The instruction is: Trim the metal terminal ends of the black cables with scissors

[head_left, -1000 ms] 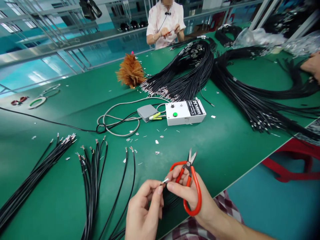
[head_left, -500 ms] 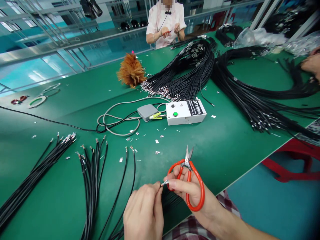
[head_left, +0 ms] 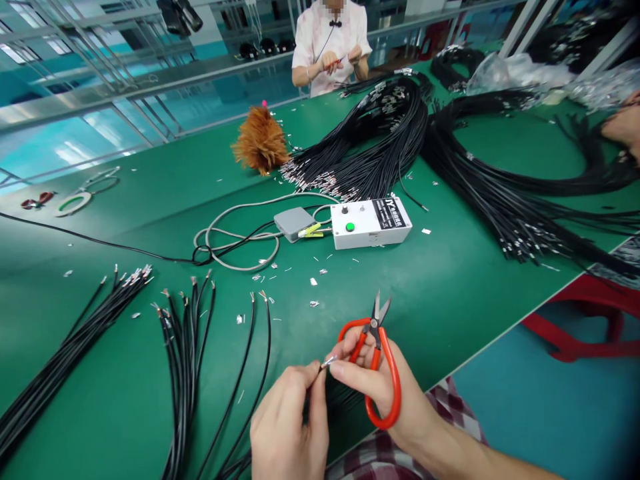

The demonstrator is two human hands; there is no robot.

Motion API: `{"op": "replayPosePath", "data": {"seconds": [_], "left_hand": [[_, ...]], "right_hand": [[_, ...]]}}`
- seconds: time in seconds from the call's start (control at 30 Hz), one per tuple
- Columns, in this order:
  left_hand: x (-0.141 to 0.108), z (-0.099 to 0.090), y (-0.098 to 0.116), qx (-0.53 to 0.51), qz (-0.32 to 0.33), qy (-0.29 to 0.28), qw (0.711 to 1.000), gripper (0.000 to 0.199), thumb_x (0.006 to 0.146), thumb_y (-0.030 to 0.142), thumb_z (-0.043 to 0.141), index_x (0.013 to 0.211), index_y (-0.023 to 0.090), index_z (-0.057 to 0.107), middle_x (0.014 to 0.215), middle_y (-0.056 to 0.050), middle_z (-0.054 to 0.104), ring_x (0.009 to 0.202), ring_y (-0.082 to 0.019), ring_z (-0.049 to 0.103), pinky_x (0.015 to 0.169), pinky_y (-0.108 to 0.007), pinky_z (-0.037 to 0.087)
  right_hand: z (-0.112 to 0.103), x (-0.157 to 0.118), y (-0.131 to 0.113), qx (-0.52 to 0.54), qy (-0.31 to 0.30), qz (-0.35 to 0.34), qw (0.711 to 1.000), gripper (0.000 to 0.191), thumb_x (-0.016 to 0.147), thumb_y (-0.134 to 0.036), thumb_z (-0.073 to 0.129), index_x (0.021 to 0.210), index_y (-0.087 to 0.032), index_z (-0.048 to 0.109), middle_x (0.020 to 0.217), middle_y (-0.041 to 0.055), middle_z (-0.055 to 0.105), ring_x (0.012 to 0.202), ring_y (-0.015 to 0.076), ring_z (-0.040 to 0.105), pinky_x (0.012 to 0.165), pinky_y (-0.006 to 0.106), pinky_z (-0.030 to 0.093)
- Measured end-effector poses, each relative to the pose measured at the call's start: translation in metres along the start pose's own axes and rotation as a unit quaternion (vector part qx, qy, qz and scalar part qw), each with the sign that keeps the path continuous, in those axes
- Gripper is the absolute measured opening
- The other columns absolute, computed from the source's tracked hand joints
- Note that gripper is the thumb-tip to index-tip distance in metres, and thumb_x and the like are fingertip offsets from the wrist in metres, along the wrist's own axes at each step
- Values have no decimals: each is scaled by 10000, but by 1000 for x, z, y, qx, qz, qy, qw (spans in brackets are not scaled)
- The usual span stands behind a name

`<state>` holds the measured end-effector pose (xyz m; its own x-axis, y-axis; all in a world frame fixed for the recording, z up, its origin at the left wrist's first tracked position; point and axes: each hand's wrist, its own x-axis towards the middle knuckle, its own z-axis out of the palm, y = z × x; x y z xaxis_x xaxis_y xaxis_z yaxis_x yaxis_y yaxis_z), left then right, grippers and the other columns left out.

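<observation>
My left hand (head_left: 290, 420) pinches a black cable just behind its stripped end (head_left: 327, 363), where silvery foil and thin wires stick out. In my right hand (head_left: 390, 380) is a pair of red-handled scissors (head_left: 393, 400), blades apart and pointing away from me. The thumb and forefinger of that hand are at the tip of the cable end; whether they press on it I cannot tell. To the left of my hands lie two single black cables (head_left: 267, 333) with bared ends, a small bundle of cables (head_left: 183, 373) and a larger bundle (head_left: 85, 340).
A white box with a green button (head_left: 373, 223), a grey pedal (head_left: 295, 223) and looped cords lie mid-table. Behind are a brown feather duster (head_left: 261, 140) and big black cable bundles (head_left: 370, 147). A co-worker (head_left: 331, 50) sits opposite; another person's hand (head_left: 625, 127) shows at right. Foil scraps are scattered about.
The scissors have tilted a little in my right hand and their blades are slightly wider apart. My right fingers have shifted slightly at the cable end; my left hand keeps its pinch.
</observation>
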<state>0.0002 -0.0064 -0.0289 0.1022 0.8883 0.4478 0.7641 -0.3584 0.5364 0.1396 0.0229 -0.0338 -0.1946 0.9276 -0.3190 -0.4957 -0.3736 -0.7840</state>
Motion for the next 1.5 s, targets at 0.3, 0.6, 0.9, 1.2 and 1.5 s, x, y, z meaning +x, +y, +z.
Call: {"op": "replayPosePath", "data": {"seconds": [0.3,0.6,0.9,1.2,1.5], "left_hand": [[10,-1,9,-270,-277,-81,919,58,821,212,621,766,199,635,664,21,640,608,-126,630,573,-171,496],[23,-16,7,-337,-400,-49,851,128,761,274,691,719,169,631,561,46,552,497,-76,476,447,-136,389],[27,-15,13,-345,-360,-73,864,73,767,195,658,706,186,617,613,38,617,541,-97,560,509,-161,445],[29,-19,14,-339,-368,-99,860,123,761,246,655,686,164,602,608,24,598,542,-100,531,496,-174,428],[28,-18,13,-326,-366,-116,864,134,756,260,640,669,168,597,603,18,608,542,-107,543,488,-177,420]], "right_hand": [[-5,8,-15,-256,-21,-131,957,101,764,-155,637,768,-216,557,789,-17,644,748,148,615,732,273,469],[-26,3,-34,-581,-52,-33,812,335,739,-438,703,648,-210,475,656,-55,511,566,107,438,535,236,312],[-16,2,-37,-572,-149,45,805,487,711,-533,695,583,-190,374,556,-81,332,532,85,260,451,217,195],[-22,16,-50,-400,-295,168,851,402,763,-538,636,602,-176,564,543,-60,370,500,85,298,460,223,239],[-23,14,-54,-458,-257,150,838,465,712,-587,660,529,-187,508,515,-65,313,483,85,247,422,228,192]]}}
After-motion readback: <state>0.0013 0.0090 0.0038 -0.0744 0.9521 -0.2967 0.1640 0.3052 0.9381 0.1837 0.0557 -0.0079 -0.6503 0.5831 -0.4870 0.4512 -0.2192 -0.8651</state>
